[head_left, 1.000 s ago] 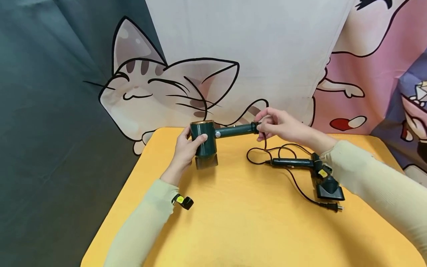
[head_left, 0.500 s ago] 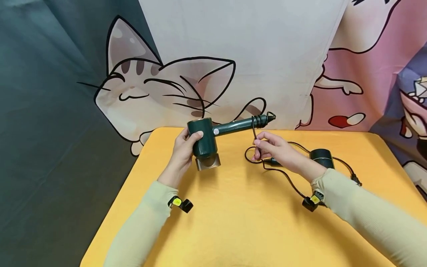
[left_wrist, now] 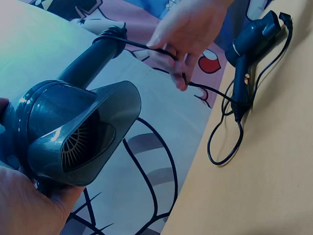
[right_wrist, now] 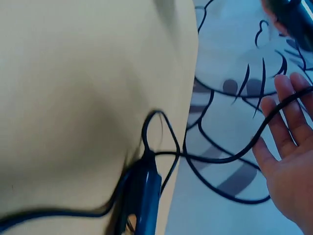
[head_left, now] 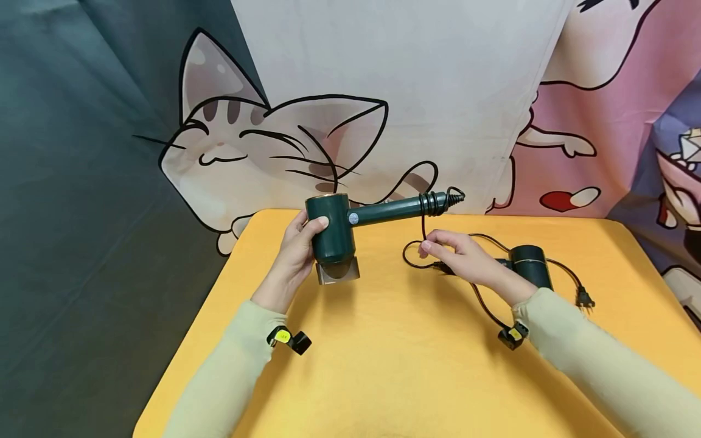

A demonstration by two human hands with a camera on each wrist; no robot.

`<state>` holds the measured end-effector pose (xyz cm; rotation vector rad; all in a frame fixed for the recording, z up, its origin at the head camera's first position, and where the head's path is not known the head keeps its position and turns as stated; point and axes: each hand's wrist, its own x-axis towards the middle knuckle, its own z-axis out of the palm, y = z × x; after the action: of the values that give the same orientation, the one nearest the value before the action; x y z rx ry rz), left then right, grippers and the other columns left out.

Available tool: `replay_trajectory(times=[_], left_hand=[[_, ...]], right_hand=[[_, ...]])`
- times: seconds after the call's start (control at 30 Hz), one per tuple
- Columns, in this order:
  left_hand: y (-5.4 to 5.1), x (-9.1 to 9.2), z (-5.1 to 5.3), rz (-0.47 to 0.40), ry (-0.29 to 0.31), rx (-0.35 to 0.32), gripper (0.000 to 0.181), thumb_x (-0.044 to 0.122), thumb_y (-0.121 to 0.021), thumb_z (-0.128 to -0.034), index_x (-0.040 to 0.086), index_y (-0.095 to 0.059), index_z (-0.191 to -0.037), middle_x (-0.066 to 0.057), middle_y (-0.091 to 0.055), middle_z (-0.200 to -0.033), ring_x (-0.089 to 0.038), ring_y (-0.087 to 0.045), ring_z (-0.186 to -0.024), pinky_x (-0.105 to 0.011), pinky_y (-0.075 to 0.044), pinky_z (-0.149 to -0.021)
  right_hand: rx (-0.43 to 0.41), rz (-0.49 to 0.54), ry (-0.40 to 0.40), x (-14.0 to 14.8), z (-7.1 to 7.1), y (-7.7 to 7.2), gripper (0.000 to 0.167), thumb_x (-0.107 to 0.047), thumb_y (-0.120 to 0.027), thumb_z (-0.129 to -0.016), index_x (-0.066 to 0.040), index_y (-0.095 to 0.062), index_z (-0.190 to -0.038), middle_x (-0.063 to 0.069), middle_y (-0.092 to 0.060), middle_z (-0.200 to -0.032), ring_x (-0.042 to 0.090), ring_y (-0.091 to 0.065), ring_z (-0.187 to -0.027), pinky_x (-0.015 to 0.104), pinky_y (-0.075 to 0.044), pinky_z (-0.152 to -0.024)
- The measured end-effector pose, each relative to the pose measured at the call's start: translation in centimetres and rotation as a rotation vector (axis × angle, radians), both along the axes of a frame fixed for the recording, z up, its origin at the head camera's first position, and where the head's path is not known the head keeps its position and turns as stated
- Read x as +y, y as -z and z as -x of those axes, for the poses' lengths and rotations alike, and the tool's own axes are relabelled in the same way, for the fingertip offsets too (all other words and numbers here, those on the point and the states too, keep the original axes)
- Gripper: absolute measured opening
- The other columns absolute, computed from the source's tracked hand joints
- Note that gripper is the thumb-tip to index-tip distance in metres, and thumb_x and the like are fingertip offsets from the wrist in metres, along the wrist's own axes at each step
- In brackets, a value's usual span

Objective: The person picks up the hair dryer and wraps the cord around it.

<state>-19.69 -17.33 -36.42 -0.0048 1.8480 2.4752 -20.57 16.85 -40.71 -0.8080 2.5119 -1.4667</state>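
Observation:
My left hand (head_left: 296, 252) grips the barrel of a dark green hair dryer (head_left: 333, 234), raised over the table with its nozzle down and its handle pointing right. Black cord (head_left: 431, 204) is coiled around the handle's far end. Below that end, my right hand (head_left: 465, 258) holds the hanging cord between thumb and fingers. The right wrist view shows the cord (right_wrist: 244, 147) crossing the fingers of my right hand (right_wrist: 288, 147); the thumb is hidden there. In the left wrist view the nozzle (left_wrist: 117, 107) faces the camera.
A second dark hair dryer (head_left: 530, 261) lies on the yellow table (head_left: 405, 365) at the right, partly hidden behind my right arm. Its looped cord and a plug (head_left: 585, 299) are beside it. A printed cloth (head_left: 438, 79) hangs behind the table.
My right hand has moved from the handle's end down to the hanging cord, then slightly to the right. The coils on the handle have come into view. My left hand has kept its grip.

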Motion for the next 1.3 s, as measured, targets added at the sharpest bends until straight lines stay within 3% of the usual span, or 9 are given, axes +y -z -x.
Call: replay_trajectory(times=[0.2,0.37,0.47,0.53,0.63,0.77,0.93,1.1,1.3], left_hand=[[-0.2,-0.3,-0.6,-0.008,0.039,0.011,0.067,0.016,-0.060,-0.0952,0.002,-0.040,-0.158,-0.021,-0.051,-0.147,-0.029,-0.059,-0.118,-0.036,-0.057,-0.094],[-0.5,-0.5,-1.2,-0.010,0.085,0.033,0.069,0.019,-0.058,-0.0944,0.002,-0.039,-0.159,-0.020,-0.049,-0.147,-0.028,-0.057,-0.119,-0.036,-0.056,-0.094],[-0.7,-0.5,-1.3,0.009,0.126,0.057,0.072,0.019,-0.059,-0.0924,0.001,-0.039,-0.159,-0.020,-0.050,-0.145,-0.028,-0.058,-0.118,-0.035,-0.056,-0.095],[-0.7,-0.6,-1.3,0.012,0.143,0.060,0.072,0.019,-0.060,-0.0909,0.001,-0.040,-0.157,-0.018,-0.052,-0.141,-0.027,-0.059,-0.116,-0.035,-0.056,-0.094],[-0.5,-0.8,-1.3,0.021,0.153,0.061,0.071,0.018,-0.060,-0.0887,-0.001,-0.042,-0.154,-0.017,-0.055,-0.136,-0.025,-0.061,-0.112,-0.034,-0.056,-0.092],[-0.2,-1.2,-1.4,0.075,0.191,0.058,0.072,0.017,-0.061,-0.0877,-0.001,-0.042,-0.155,-0.017,-0.058,-0.135,-0.024,-0.064,-0.109,-0.034,-0.056,-0.092],[-0.2,-1.3,-1.2,0.178,0.244,0.087,0.074,0.015,-0.065,-0.0877,0.000,-0.040,-0.156,-0.015,-0.061,-0.134,-0.020,-0.066,-0.110,-0.032,-0.056,-0.094],[0.2,-1.5,-0.9,0.220,0.243,0.134,0.074,0.012,-0.067,-0.0871,-0.002,-0.040,-0.155,-0.012,-0.064,-0.130,-0.016,-0.067,-0.109,-0.029,-0.055,-0.095],[1.2,-1.8,-0.5,0.229,0.217,0.111,0.070,0.011,-0.067,-0.0894,0.002,-0.041,-0.154,-0.010,-0.067,-0.127,-0.016,-0.069,-0.106,-0.031,-0.055,-0.093]], right_hand=[[0.152,-0.133,-0.059,1.1,1.1,-0.5,0.018,-0.022,-0.061,-0.110,-0.017,-0.078,-0.112,-0.004,-0.076,-0.106,0.015,-0.067,-0.097,0.039,-0.055,-0.084],[0.025,-0.193,-0.111,2.0,1.7,-1.0,0.021,-0.027,-0.060,-0.111,-0.017,-0.078,-0.110,-0.001,-0.074,-0.091,0.019,-0.069,-0.083,0.034,-0.055,-0.078],[-0.104,-0.216,-0.080,2.6,2.2,-1.2,0.031,-0.034,-0.055,-0.113,-0.015,-0.077,-0.102,0.003,-0.071,-0.081,0.021,-0.068,-0.091,0.037,-0.053,-0.088],[-0.129,-0.216,-0.073,3.0,2.7,-1.4,0.035,-0.035,-0.055,-0.113,-0.014,-0.077,-0.098,0.003,-0.073,-0.082,0.017,-0.068,-0.100,0.039,-0.050,-0.096],[-0.089,-0.137,-0.152,3.4,3.4,-2.0,0.028,-0.021,-0.057,-0.112,-0.007,-0.077,-0.099,0.006,-0.074,-0.082,0.016,-0.069,-0.102,0.036,-0.050,-0.099],[0.030,-0.082,-0.286,3.8,4.3,-3.7,0.018,-0.002,-0.060,-0.106,-0.002,-0.078,-0.107,0.005,-0.074,-0.087,0.015,-0.066,-0.085,0.027,-0.052,-0.083],[0.009,-0.232,-0.283,3.7,5.2,-6.8,0.016,-0.016,-0.065,-0.108,-0.013,-0.080,-0.102,-0.006,-0.058,-0.075,0.011,-0.051,-0.064,0.028,-0.046,-0.062],[0.072,-0.343,-0.275,2.8,5.3,-9.7,0.016,-0.020,-0.072,-0.103,-0.019,-0.076,-0.088,-0.008,-0.044,-0.064,0.007,-0.039,-0.057,0.026,-0.039,-0.058],[0.104,-0.381,-0.271,2.1,4.7,-11.7,0.016,-0.019,-0.072,-0.103,-0.020,-0.077,-0.088,-0.009,-0.043,-0.063,0.006,-0.037,-0.057,0.026,-0.038,-0.060]])
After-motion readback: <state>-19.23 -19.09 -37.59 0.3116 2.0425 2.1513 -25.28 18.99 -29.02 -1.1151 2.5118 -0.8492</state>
